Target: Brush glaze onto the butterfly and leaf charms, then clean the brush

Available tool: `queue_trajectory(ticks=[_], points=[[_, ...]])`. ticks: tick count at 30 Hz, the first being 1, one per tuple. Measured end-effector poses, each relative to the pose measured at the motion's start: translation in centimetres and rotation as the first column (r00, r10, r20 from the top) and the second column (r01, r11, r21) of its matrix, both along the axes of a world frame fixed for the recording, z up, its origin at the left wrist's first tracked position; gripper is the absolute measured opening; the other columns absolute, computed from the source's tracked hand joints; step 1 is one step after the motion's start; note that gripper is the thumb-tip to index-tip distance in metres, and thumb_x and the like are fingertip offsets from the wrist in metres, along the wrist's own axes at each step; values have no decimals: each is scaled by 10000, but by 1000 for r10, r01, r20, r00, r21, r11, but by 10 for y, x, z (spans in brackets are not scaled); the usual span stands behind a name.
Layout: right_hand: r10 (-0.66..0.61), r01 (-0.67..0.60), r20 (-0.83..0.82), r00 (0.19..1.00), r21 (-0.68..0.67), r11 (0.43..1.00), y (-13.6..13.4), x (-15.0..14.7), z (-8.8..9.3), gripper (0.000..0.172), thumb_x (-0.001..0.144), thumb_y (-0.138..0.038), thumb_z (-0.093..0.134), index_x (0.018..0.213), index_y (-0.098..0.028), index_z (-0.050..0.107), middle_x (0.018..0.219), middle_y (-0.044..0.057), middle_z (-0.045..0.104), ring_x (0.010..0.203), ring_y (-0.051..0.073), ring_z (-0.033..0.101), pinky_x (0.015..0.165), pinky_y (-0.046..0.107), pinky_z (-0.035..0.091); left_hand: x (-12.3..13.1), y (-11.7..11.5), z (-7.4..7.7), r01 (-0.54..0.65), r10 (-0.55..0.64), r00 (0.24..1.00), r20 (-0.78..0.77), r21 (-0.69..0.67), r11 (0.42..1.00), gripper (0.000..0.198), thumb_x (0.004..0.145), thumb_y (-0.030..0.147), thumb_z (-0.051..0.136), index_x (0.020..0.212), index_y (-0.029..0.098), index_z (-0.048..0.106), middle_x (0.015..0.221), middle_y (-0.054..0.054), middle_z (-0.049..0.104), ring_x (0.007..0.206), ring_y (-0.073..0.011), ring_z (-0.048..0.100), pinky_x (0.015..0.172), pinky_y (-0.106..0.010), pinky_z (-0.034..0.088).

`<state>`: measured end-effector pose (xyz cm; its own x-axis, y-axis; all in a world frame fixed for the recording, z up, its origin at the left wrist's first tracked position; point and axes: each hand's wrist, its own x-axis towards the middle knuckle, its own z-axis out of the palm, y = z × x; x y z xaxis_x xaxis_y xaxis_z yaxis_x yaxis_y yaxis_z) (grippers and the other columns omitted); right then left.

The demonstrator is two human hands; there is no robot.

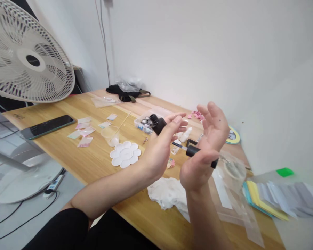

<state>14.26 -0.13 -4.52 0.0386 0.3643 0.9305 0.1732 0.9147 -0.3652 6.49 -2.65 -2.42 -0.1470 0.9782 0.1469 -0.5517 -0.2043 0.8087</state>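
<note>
Black clothing (pixel 62 229) nearest the lens; forearms raised over wooden tabletop (pixel 151 225). Left hand (pixel 159 149) grips a square black bottle (pixel 158 125) at its thumb side, fingers extended. Right hand (pixel 206 146) holds a black brush cap (pixel 195 151) against the thumb base, fingers spread upward, thin applicator stem (pixel 178 146) pointing left. Bottle and cap apart, both above table. White flower-shaped palette (pixel 125 154) and crumpled white tissue (pixel 167 192) lie below the hands.

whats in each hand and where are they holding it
The left hand holds a black bottle by its body, and the right hand holds a brush cap by its black handle.
</note>
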Motion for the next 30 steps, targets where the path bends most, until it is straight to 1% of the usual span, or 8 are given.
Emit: queue_trajectory(ticks=[5, 11, 14, 19, 22, 25, 28, 30], points=[[9, -8, 17, 1000, -40, 999, -3, 0, 1, 661, 939, -681, 280, 1437, -277, 441, 1441, 95, 462, 1348, 332, 448, 1117, 615, 330, -1, 5, -1, 1, -1, 1000, -9, -31, 1000, 301, 861, 458, 602, 1061, 241, 658, 1123, -61, 673, 1150, -256, 577, 1005, -405, 364], [104, -112, -69, 992, -117, 987, 2, 4, 3, 694, 921, -710, 278, 1415, -250, 445, 1381, 122, 526, 1319, 318, 489, 1110, 628, 336, -1, 6, 2, 10, -13, 999, -39, -65, 998, 285, 857, 422, 612, 1065, 232, 649, 1175, -68, 661, 1152, -246, 581, 1027, -401, 369], [75, -85, -92, 993, -110, 990, 3, 5, 5, 703, 915, -719, 258, 1399, -249, 456, 1356, 124, 545, 1308, 326, 499, 1106, 642, 317, -1, 5, 4, 13, -16, 999, -39, -89, 996, 259, 858, 395, 617, 1057, 232, 654, 1138, -67, 675, 1156, -245, 588, 1039, -401, 380], [55, -59, -43, 998, -114, 992, -2, 8, 5, 697, 917, -701, 302, 1425, -239, 422, 1400, 137, 510, 1349, 335, 460, 1105, 625, 313, 1, 5, 6, 32, -34, 999, -15, -89, 995, 253, 833, 360, 662, 1051, 233, 665, 1117, -58, 677, 1159, -238, 589, 1037, -392, 398], [7, -13, -87, 996, -68, 998, -1, 4, 6, 735, 902, -733, 257, 1400, -227, 448, 1314, 135, 555, 1304, 346, 492, 1083, 646, 320, 3, 5, 7, 39, -42, 999, -29, -82, 996, 250, 824, 347, 670, 1053, 248, 687, 1129, -41, 683, 1164, -237, 581, 1043, -403, 384], [-49, 59, -257, 965, 31, 998, 3, -2, 7, 742, 878, -757, 267, 1335, -222, 505, 1203, 115, 576, 1181, 338, 563, 1051, 636, 366, 7, 6, 6, 45, -47, 998, -42, -49, 998, 235, 833, 358, 666, 1048, 282, 721, 1133, -19, 697, 1172, -231, 580, 1053, -403, 381], [-55, 116, -349, 935, 157, 981, 4, -7, 11, 717, 840, -775, 313, 1258, -244, 549, 1063, 92, 581, 1017, 323, 623, 969, 593, 456, 13, 8, 6, 31, -28, 998, -61, 55, 998, 206, 835, 305, 662, 1025, 288, 741, 1142, 1, 711, 1170, -207, 587, 1054, -379, 402], [-80, 149, -360, 930, 169, 974, 2, -6, 15, 693, 853, -758, 281, 1216, -242, 569, 985, 92, 574, 959, 326, 631, 931, 585, 471, 14, 10, 4, 6, 11, 995, -104, 162, 987, 210, 841, 253, 647, 1025, 288, 741, 1151, 12, 712, 1149, -182, 595, 1044, -358, 423]])
